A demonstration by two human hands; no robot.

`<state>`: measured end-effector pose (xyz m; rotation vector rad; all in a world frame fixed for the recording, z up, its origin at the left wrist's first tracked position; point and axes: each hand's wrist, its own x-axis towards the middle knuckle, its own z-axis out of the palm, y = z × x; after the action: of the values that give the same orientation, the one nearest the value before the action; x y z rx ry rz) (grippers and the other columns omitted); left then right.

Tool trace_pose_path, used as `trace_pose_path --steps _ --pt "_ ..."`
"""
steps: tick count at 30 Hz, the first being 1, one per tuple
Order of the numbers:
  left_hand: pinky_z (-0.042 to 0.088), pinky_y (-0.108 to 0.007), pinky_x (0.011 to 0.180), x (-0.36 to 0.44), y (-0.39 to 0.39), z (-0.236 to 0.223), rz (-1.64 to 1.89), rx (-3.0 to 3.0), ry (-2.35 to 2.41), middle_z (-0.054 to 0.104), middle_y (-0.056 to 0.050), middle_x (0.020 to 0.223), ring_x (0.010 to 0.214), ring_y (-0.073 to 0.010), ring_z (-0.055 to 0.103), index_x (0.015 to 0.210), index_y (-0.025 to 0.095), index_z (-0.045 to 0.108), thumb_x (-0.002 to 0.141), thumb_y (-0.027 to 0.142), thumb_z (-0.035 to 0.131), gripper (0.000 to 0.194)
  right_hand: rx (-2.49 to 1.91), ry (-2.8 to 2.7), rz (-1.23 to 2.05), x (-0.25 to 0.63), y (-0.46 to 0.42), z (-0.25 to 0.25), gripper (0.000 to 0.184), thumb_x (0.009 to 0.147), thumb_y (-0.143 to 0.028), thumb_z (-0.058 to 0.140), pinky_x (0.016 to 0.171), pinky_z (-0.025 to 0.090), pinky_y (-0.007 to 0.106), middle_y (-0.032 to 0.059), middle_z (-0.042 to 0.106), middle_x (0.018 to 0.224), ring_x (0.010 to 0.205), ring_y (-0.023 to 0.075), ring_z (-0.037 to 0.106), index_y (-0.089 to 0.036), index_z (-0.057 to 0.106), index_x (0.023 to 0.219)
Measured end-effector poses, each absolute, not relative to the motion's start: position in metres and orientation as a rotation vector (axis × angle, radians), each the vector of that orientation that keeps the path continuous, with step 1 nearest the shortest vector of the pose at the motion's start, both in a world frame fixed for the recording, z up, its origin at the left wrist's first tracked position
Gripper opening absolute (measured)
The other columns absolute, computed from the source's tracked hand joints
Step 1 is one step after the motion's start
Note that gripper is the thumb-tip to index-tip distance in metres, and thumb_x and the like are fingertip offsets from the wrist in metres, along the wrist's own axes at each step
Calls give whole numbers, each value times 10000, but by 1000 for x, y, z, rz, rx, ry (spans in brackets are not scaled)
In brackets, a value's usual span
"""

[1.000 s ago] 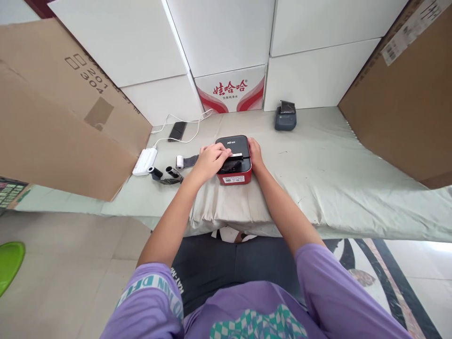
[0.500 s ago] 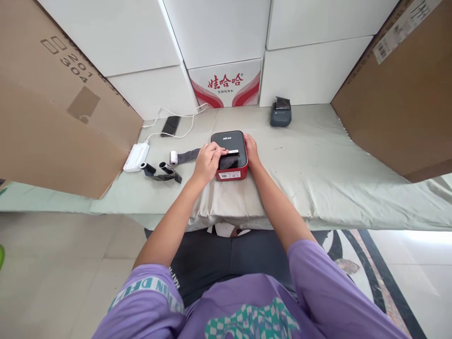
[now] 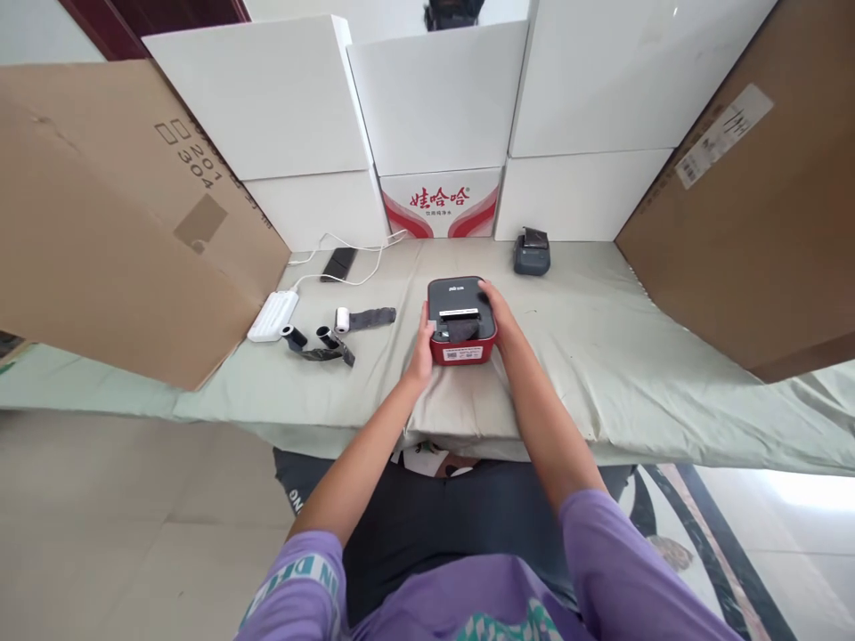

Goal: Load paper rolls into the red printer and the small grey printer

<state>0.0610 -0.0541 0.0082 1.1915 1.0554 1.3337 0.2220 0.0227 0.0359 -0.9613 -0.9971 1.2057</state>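
Observation:
A red and black label printer (image 3: 455,297) sits on the cloth-covered table in front of me. My left hand (image 3: 421,352) lies along its left side, and my right hand (image 3: 500,313) grips its right side, thumb near the top edge. A dark strip (image 3: 462,331) pokes out of the slot in the lid's front. To the left lies a small white roll (image 3: 342,320) with a dark strip (image 3: 372,317) trailing from it. Nearer me are two small dark rolls, one with a black core (image 3: 294,336) and one silvery (image 3: 327,336), joined by black film.
A white power adapter (image 3: 273,316) with a cable and a dark phone-like slab (image 3: 338,264) lie at the left. At the back right stands a small dark blue printer (image 3: 532,254). White boxes (image 3: 437,98) wall the back; cardboard panels (image 3: 100,223) flank the sides.
My left hand has moved off the printer's lid to its left side. The printer sits slightly farther right. The camera has tilted up.

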Motion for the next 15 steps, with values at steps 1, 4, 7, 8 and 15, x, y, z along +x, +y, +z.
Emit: trace_pose_path --steps 1,4,7,8,15 --pt "306 -413 1365 70 -51 12 1311 1204 1025 339 29 1771 1663 -193 280 1720 303 230 1095 377 269 631 -961 -955 1213 233 21 39 478 727 -657 735 851 580 360 5 713 890 903 231 681 -255 627 961" --pt "222 -408 1393 106 -38 21 1232 1329 945 261 45 1799 1693 -204 169 1723 315 218 1086 397 331 653 -967 -834 1181 278 18 47 415 682 -519 775 904 593 378 -2 754 967 979 245 712 -269 649 989" --pt "97 -381 1405 159 -21 27 1149 1418 870 102 35 1835 1706 -207 29 1741 289 121 1066 390 401 738 -1026 -797 1118 336 18 57 321 706 -453 746 930 603 421 26 788 1011 1025 276 735 -280 682 969" --pt "64 -376 1403 178 -17 28 1113 1415 849 49 26 1839 1706 -204 -13 1745 277 78 1060 380 410 768 -1052 -806 1100 356 18 60 306 720 -441 739 938 603 427 39 797 1027 1033 281 742 -281 701 977" --pt "-31 -312 1372 281 0 30 900 1419 796 -96 -59 1832 1690 -174 -130 1741 168 -18 1042 381 425 855 -1230 -824 992 458 19 64 326 673 -422 745 990 619 493 29 817 994 1013 309 774 -310 749 979"
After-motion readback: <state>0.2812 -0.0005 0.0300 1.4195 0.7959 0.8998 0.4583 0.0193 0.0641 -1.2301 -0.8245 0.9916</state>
